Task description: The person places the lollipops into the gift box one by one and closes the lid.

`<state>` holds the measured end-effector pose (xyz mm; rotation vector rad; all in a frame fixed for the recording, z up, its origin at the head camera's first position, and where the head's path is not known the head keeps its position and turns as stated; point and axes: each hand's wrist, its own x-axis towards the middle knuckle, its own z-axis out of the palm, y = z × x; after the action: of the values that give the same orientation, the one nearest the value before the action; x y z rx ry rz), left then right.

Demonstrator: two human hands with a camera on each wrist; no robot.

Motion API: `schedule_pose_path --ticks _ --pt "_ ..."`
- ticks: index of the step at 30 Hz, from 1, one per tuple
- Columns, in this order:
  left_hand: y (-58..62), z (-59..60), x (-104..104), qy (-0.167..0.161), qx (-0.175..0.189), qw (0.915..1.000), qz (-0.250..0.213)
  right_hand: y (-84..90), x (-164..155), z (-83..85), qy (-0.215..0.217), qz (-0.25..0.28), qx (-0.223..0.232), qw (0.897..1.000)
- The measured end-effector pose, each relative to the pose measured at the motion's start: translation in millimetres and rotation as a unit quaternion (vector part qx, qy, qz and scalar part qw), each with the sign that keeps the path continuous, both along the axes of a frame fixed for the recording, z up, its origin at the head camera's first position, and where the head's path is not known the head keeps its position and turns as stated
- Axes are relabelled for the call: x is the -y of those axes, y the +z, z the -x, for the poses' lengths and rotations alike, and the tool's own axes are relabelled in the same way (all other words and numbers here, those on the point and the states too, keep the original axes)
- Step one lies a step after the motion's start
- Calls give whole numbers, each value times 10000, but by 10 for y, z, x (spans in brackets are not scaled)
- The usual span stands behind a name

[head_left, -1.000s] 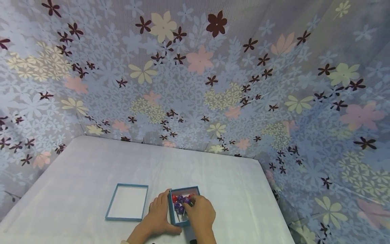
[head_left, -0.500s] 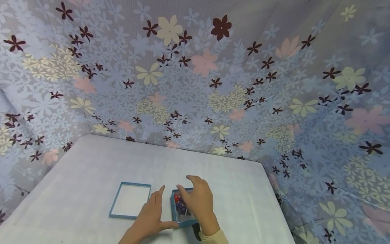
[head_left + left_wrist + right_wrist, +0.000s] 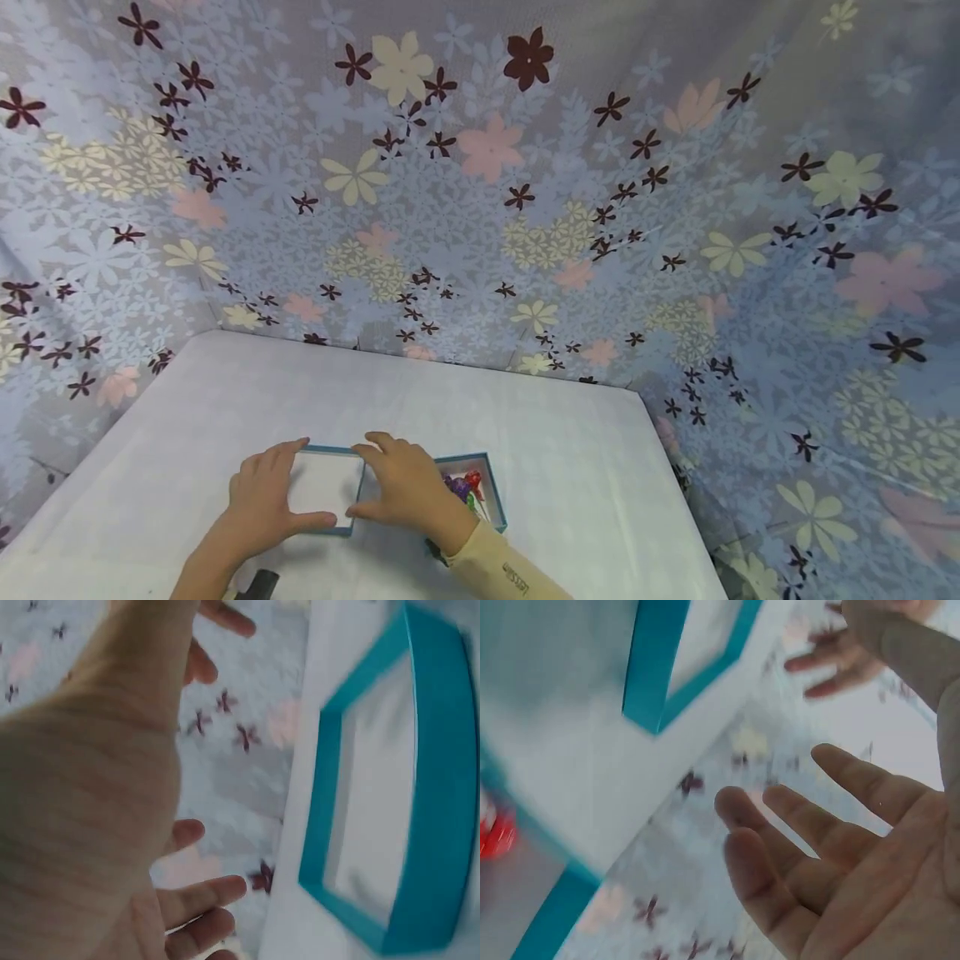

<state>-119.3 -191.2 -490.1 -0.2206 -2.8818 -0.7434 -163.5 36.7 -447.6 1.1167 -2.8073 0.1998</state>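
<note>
A shallow blue-edged box lid point(image 3: 327, 479), white inside, lies hollow side up on the table. My left hand point(image 3: 258, 504) is over its left side, thumb near the front edge and fingers near the back left corner. On the other side, my right hand point(image 3: 405, 483) spreads thumb and fingers along the lid's right edge. Both wrist views show the fingers of the left hand point(image 3: 199, 900) and right hand point(image 3: 832, 847) extended, with nothing in them. Beside the lid stands a deeper blue box point(image 3: 496, 497) with wrapped lollipops point(image 3: 460, 486), partly hidden by my right forearm.
The white-covered table point(image 3: 585, 483) stretches to the back and right. Floral cloth point(image 3: 480, 208) hangs behind it and along the sides. A dark strap end point(image 3: 261, 585) shows by the left wrist.
Earlier my right hand was in the box among the lollipops and the left hand rested at its side. Both hands have left the box and moved left to the lid.
</note>
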Motion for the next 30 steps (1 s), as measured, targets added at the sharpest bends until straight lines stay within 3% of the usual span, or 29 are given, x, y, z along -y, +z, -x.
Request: schedule_pose_path --ticks 3,9,18,30 --pt "-53 59 153 18 149 9999 -2 8 150 -14 215 -608 170 9978" --pt "-181 116 319 -148 364 9992 53 -17 342 -28 175 -1404 116 9899" --pt "-355 117 365 -150 1642 9861 -210 -243 442 51 -215 -2013 -16 9793" --pt "-397 167 375 -375 1480 9877 -348 -296 367 86 -252 -2014 360 9785"
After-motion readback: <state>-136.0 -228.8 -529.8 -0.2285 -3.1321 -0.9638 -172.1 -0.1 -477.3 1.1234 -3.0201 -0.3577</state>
